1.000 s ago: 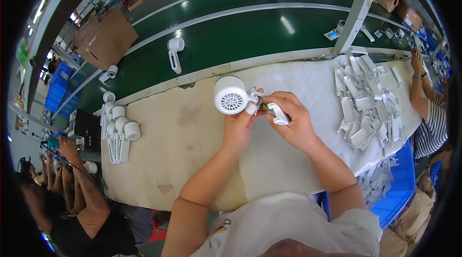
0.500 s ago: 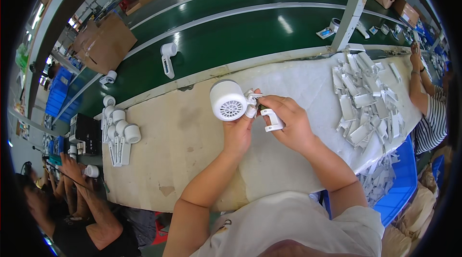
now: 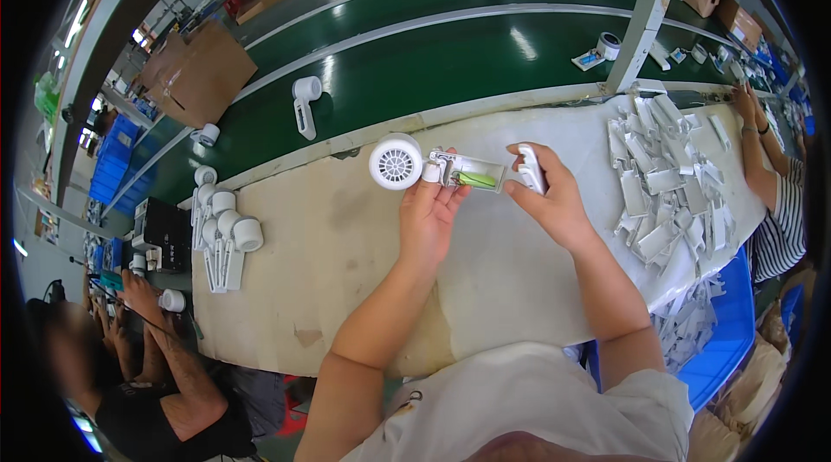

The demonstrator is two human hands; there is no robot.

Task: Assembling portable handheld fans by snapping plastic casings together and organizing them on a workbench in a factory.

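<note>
My left hand (image 3: 427, 218) grips a white handheld fan (image 3: 396, 163) at its neck, above the worktable. The round slotted head points left, and the hollow handle lies to the right with its inside exposed. A green battery (image 3: 476, 179) sits in that handle, with small wires near the neck partly hidden. Just right of the handle's end, my right hand (image 3: 554, 201) pinches a white plastic handle cover (image 3: 531, 170) between thumb and fingers. The cover is apart from the fan.
White covers (image 3: 662, 176) lie heaped at the right, above a blue bin (image 3: 723, 324) of similar parts. Several fans (image 3: 227, 228) stand grouped at the left. Behind the table (image 3: 346, 306) runs a green conveyor (image 3: 372, 81) carrying another fan (image 3: 305, 107). Co-workers sit at both sides.
The fan has turned so its handle now extends right and its open inside with the battery shows. My right hand has drawn away to the right with the cover.
</note>
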